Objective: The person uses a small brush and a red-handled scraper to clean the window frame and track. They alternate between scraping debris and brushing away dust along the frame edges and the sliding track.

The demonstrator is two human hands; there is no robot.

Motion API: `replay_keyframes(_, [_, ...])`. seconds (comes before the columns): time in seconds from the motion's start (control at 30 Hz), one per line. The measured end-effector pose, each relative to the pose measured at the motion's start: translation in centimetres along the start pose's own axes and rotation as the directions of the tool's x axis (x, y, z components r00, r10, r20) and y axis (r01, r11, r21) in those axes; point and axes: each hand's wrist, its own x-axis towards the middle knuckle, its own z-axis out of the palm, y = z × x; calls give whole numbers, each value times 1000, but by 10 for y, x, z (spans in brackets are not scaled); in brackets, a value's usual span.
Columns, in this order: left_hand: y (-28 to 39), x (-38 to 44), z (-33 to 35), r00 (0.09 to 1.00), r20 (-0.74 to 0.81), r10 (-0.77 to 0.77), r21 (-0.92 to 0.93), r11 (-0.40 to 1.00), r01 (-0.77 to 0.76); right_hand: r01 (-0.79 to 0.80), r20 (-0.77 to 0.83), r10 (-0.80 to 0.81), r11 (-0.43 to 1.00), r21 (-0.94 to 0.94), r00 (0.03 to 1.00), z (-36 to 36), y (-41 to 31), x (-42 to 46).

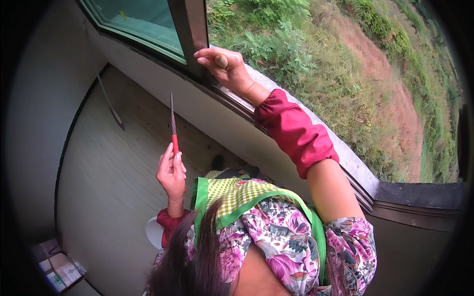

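Note:
My left hand point(172, 174) is raised over the floor, its fingers closed around the red handle of a slim, pointed hand tool point(173, 122). The narrow dark blade points away from me and looks seen nearly edge-on, so its exact kind is unclear. My right hand point(224, 66) reaches out to the dark metal window frame point(196, 33), with its fingertips at the upright beside the glass pane point(137, 22). A small rounded tan patch shows at the thumb; whether it is the thumb tip or a small object cannot be told.
Along my right runs the sill track point(240, 107), with the opening giving onto green and reddish plants point(333, 85). A thin pole point(107, 98) leans at the left wall. Partly hidden by my left sleeve is a white round object point(153, 232). Boxes point(63, 272) lie lower left.

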Motion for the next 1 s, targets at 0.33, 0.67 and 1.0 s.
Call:
replay_keyframes(0.33, [-4, -9, -9, 998, -14, -53, 31, 998, 54, -535, 146, 515, 795, 285, 844, -133, -74, -31])
replay_keyframes(0.67, [31, 11, 2, 990, 136, -43, 7, 999, 43, -265, -288, 461, 810, 523, 839, -84, -63, -36])
replay_keyframes(1.0, [23, 6, -1, 977, 113, -179, 67, 983, 172, -395, 270, 539, 806, -441, 798, -160, -99, -61])
